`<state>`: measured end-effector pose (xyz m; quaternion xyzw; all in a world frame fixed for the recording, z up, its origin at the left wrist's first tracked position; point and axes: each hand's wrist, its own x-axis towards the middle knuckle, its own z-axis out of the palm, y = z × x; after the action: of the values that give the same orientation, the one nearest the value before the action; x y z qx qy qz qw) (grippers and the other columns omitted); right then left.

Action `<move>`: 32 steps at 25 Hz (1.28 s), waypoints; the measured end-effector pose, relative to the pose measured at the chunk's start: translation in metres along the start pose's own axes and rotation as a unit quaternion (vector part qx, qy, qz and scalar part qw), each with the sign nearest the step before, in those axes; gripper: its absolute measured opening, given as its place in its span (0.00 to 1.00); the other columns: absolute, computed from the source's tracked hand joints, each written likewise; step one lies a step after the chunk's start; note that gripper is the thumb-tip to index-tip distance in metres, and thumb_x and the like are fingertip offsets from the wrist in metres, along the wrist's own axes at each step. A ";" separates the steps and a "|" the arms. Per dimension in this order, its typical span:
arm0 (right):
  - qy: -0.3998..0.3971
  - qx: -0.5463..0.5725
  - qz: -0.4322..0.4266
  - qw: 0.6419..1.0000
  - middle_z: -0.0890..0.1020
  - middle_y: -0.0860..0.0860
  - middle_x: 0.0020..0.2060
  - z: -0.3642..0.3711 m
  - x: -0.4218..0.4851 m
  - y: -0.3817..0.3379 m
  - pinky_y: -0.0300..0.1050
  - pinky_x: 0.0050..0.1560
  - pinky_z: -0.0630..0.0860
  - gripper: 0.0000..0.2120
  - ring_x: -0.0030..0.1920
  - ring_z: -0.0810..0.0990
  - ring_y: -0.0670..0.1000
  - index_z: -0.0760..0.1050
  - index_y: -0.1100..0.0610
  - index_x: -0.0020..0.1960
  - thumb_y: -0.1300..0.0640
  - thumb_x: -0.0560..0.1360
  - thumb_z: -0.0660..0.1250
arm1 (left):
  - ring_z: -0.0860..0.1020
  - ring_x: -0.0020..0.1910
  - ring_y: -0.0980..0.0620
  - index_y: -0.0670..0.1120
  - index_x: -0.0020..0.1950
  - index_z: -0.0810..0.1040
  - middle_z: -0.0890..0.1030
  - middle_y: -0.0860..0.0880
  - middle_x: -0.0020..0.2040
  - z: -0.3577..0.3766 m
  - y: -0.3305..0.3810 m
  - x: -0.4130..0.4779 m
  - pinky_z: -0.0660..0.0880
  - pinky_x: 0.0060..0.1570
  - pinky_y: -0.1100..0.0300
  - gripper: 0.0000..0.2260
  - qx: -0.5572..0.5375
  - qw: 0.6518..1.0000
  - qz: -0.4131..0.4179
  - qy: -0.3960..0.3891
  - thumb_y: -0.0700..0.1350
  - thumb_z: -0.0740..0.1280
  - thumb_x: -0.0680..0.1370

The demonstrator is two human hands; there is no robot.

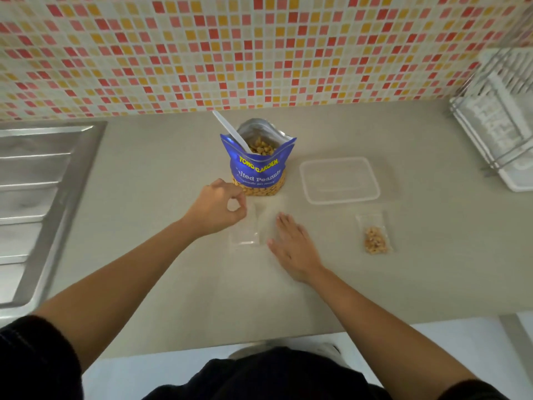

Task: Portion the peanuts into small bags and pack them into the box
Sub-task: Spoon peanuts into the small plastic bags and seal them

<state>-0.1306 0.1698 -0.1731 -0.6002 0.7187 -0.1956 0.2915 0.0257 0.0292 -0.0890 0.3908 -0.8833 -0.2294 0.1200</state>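
So there's a steel sink drainboard [37, 180] far left, then the left hand [217, 207] pinching the top edge of an empty clear zip bag [245, 230] lying on the grey counter [144, 226]. Behind it stands the open blue peanut pouch [258, 168] with a white spoon [230, 131] stuck in. The right hand [294, 249] lies flat and open, pressing the bag's other side. Further right: a clear plastic box [340, 180], and near it a filled peanut baggie [375, 235].

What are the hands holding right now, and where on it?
The left hand pinches the top edge of an empty clear bag lying on the counter. The right hand lies flat, pressing on its right side. Nothing is lifted.
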 end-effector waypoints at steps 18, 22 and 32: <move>0.188 0.489 -0.053 0.850 0.84 0.46 0.33 -0.152 0.059 -0.067 0.35 0.41 0.77 0.18 0.36 0.82 0.43 0.67 0.50 0.58 0.67 0.74 0.65 | 0.77 0.35 0.67 0.40 0.49 0.82 0.82 0.51 0.40 -0.094 0.045 0.053 0.74 0.42 0.73 0.08 -0.258 0.962 -0.029 0.082 0.33 0.67 0.73; 0.176 0.449 -0.055 0.874 0.81 0.47 0.39 -0.153 0.072 -0.069 0.38 0.44 0.75 0.18 0.40 0.80 0.43 0.69 0.48 0.56 0.65 0.72 0.69 | 0.77 0.33 0.59 0.48 0.45 0.73 0.81 0.54 0.32 -0.100 0.047 0.060 0.75 0.37 0.66 0.11 -0.318 0.941 -0.059 0.098 0.31 0.66 0.72; 0.187 0.328 -0.050 0.925 0.72 0.51 0.62 -0.173 0.083 -0.073 0.35 0.55 0.69 0.32 0.61 0.71 0.49 0.62 0.53 0.68 0.64 0.68 0.69 | 0.79 0.40 0.49 0.49 0.49 0.67 0.85 0.49 0.38 -0.104 0.056 0.071 0.75 0.43 0.53 0.14 -0.314 0.936 -0.093 0.131 0.36 0.69 0.72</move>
<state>-0.1982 0.0625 -0.0122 -0.4587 0.6247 -0.5434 0.3227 -0.0159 -0.0232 0.0314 0.4399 -0.7026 -0.4518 0.3297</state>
